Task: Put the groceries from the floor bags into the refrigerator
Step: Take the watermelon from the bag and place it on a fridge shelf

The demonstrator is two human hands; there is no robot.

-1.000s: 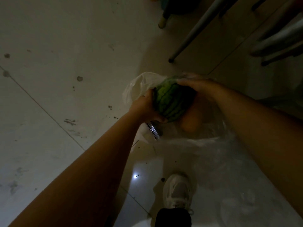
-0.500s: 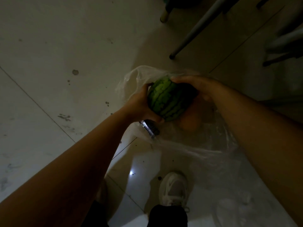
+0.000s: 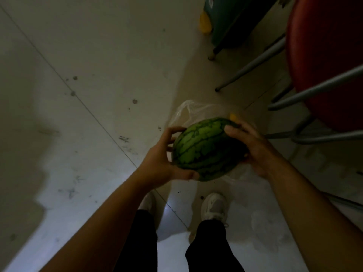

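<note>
Head view | we are gripping watermelon (image 3: 204, 150) with left hand (image 3: 161, 163) and right hand (image 3: 253, 148), fingers wrapping it | plastic bag (image 3: 188, 110) lying on floor (image 3: 78, 55) below

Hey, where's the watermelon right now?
In the head view the watermelon sits center-right, held between the left hand and right hand, above the clear plastic bag on the floor.

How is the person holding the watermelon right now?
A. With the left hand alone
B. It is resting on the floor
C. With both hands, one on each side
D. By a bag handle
C: the left hand and right hand cup opposite sides of the watermelon, raised above the plastic bag.
</note>
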